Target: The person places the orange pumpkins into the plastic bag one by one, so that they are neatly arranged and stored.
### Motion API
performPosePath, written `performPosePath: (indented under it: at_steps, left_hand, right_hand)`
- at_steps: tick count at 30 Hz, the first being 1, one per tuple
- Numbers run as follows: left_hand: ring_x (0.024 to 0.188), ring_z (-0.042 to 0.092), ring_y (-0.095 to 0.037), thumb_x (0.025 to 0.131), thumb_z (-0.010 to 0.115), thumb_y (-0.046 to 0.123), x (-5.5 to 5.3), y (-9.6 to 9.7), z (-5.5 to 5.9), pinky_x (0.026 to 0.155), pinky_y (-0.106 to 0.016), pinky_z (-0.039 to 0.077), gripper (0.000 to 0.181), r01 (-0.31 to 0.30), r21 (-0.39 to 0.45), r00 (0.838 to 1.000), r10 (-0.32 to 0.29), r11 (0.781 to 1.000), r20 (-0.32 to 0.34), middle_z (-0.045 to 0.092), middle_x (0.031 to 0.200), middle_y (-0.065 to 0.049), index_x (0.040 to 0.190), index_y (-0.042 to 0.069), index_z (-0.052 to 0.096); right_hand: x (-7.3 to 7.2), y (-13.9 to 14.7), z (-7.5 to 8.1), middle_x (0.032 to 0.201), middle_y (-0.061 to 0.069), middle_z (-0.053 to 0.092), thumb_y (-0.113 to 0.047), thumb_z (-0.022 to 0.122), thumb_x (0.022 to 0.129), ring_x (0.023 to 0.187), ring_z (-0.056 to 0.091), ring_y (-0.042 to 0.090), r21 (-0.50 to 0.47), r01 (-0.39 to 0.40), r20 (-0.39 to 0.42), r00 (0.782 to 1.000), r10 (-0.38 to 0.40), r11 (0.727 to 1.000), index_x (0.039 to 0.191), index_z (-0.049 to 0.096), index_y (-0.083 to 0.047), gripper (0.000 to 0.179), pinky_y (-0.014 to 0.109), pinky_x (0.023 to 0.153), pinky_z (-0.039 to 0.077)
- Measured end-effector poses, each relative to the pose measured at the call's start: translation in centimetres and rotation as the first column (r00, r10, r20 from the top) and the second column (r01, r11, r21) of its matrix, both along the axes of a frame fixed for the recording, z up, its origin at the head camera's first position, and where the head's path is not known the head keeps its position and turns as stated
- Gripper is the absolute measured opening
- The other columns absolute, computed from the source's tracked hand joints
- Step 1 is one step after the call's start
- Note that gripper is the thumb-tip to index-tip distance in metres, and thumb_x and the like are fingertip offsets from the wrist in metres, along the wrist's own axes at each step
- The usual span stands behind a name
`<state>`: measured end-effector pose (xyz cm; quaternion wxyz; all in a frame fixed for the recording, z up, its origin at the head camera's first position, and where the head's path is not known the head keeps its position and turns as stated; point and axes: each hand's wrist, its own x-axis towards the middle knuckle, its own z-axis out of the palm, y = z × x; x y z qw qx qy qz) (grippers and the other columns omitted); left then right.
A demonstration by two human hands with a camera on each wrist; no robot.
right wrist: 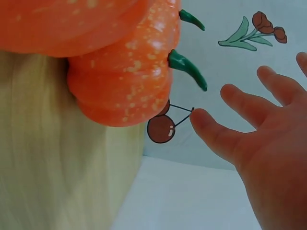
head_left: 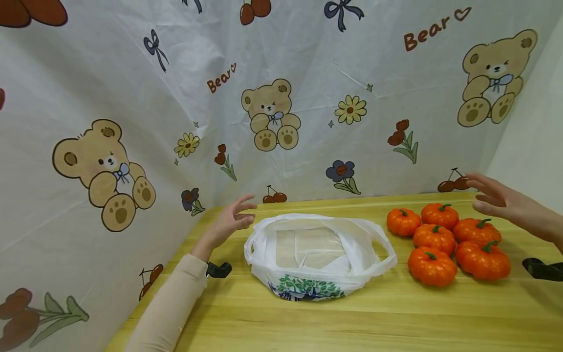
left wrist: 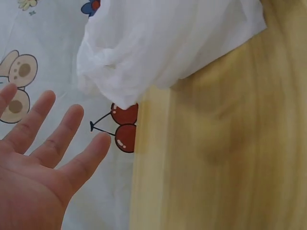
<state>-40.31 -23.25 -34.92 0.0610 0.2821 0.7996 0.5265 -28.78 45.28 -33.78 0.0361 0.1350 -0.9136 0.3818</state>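
Observation:
A white plastic bag (head_left: 369, 266) with a green tree print sits on the wooden table, its mouth spread wide and its handles out to the sides. Just beyond its left handle hovers my left hand (head_left: 232, 219), fingers spread and holding nothing; the left wrist view shows the same hand (left wrist: 43, 163) beside the white bag (left wrist: 139, 43). Several small orange pumpkins (head_left: 434, 238) with green stems are grouped to the right of the bag. My right hand (head_left: 501, 199) hangs in the air at their right, empty, and in the right wrist view its fingers are apart near a pumpkin (right wrist: 122, 86).
The wooden table (head_left: 281, 325) runs up to a pale cloth backdrop (head_left: 308, 181) printed with bears, flowers and cherries. This cloth also stands along the left side. A plain white wall (head_left: 534, 151) is on the right. Black wrist mounts (head_left: 219, 270) show at both wrists.

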Motion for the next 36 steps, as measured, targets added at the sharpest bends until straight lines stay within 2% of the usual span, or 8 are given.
performPosePath:
  at_steps: [5, 9, 14, 18, 21, 25, 29, 36]
  left_hand:
    - [0.142, 0.043, -0.051, 0.095, 0.073, 0.047, -0.1, -0.3, -1.4, 0.111, -0.071, 0.038, 0.080, -0.003, 0.043, 0.999, 0.001, 0.999, 0.049, 0.038, 0.160, -0.021, 0.161, 0.030, 0.030]
    - [0.139, 0.046, -0.050, 0.098, 0.069, 0.042, -0.2, -0.6, -2.5, 0.107, -0.069, 0.044, 0.075, -0.036, 0.041, 0.996, 0.032, 0.999, 0.084, 0.037, 0.161, -0.022, 0.161, 0.029, 0.030]
    - [0.134, 0.051, -0.044, 0.102, 0.065, 0.036, -0.2, -0.7, -3.4, 0.100, -0.061, 0.053, 0.068, -0.058, 0.056, 0.990, 0.050, 0.997, 0.135, 0.039, 0.160, -0.020, 0.161, 0.029, 0.031]
    - [0.135, 0.049, -0.041, 0.107, 0.056, 0.023, -0.2, -0.5, -3.9, 0.095, -0.052, 0.058, 0.059, -0.063, 0.069, 0.982, 0.050, 0.996, 0.184, 0.036, 0.161, -0.023, 0.160, 0.028, 0.031]
    - [0.136, 0.050, -0.041, 0.108, 0.055, 0.022, -0.3, -0.3, -4.2, 0.092, -0.047, 0.060, 0.057, -0.082, 0.070, 0.977, 0.066, 0.994, 0.204, 0.038, 0.159, -0.022, 0.160, 0.028, 0.032]
    - [0.133, 0.053, -0.040, 0.105, 0.061, 0.031, -0.2, 0.2, -4.3, 0.090, -0.047, 0.061, 0.059, -0.123, 0.067, 0.966, 0.104, 0.990, 0.235, 0.042, 0.157, -0.021, 0.158, 0.026, 0.036]
    - [0.128, 0.056, -0.033, 0.102, 0.066, 0.034, -0.1, 0.6, -4.5, 0.089, -0.043, 0.061, 0.061, -0.160, 0.051, 0.949, 0.140, 0.986, 0.282, 0.044, 0.154, -0.021, 0.157, 0.025, 0.041]
    - [0.105, 0.058, -0.021, 0.100, 0.069, 0.031, 0.0, 1.0, -4.9, 0.079, -0.031, 0.059, 0.057, -0.171, -0.009, 0.950, 0.167, 0.985, 0.265, 0.051, 0.130, -0.015, 0.153, 0.022, 0.050]
  right_hand:
    - [0.1, 0.6, -1.1, 0.165, 0.035, -0.009, -0.028, 0.040, 0.113, 0.136, 0.009, 0.074, -0.016, 0.026, 0.008, 1.000, -0.026, 1.000, 0.162, -0.014, -0.040, 0.074, 0.089, 0.094, 0.017]
    - [0.1, 1.3, -1.9, 0.174, 0.012, -0.009, -0.028, 0.039, 0.113, 0.139, 0.010, 0.071, -0.032, 0.047, -0.005, 0.999, -0.047, 0.998, 0.163, -0.011, -0.041, 0.072, 0.090, 0.098, 0.010]
    - [-0.1, 2.3, -3.0, 0.174, 0.012, -0.006, -0.031, 0.041, 0.112, 0.137, 0.017, 0.067, -0.010, 0.076, 0.016, 0.997, -0.076, 0.997, 0.164, -0.011, -0.036, 0.073, 0.088, 0.097, 0.018]
    - [-0.4, 3.1, -3.8, 0.173, 0.019, 0.005, -0.032, 0.044, 0.112, 0.123, 0.054, 0.003, 0.054, 0.088, 0.021, 0.996, -0.089, 0.995, 0.166, -0.007, -0.029, 0.075, 0.068, 0.095, 0.046]
    - [-0.6, 3.6, -4.4, 0.171, 0.020, 0.016, -0.030, 0.046, 0.111, 0.097, 0.034, -0.029, 0.084, 0.086, 0.018, 0.996, -0.088, 0.993, 0.167, -0.003, -0.027, 0.075, 0.044, 0.084, 0.053]
    - [-0.8, 3.8, -5.0, 0.165, -0.007, 0.033, -0.029, 0.047, 0.111, 0.098, 0.032, -0.030, 0.070, 0.069, 0.033, 0.997, -0.071, 0.995, 0.167, 0.002, -0.028, 0.072, 0.040, 0.085, 0.053]
    - [-0.9, 3.8, -5.5, 0.132, -0.045, 0.034, -0.028, 0.048, 0.110, 0.100, 0.032, -0.031, 0.056, 0.055, 0.036, 0.998, -0.057, 0.997, 0.167, 0.013, -0.026, 0.066, 0.024, 0.080, 0.050]
    - [-0.9, 4.0, -6.2, 0.119, -0.053, 0.034, -0.024, 0.049, 0.110, 0.103, 0.041, -0.028, 0.013, 0.026, 0.056, 0.998, -0.026, 1.000, 0.162, 0.028, -0.021, 0.056, 0.021, 0.076, 0.052]
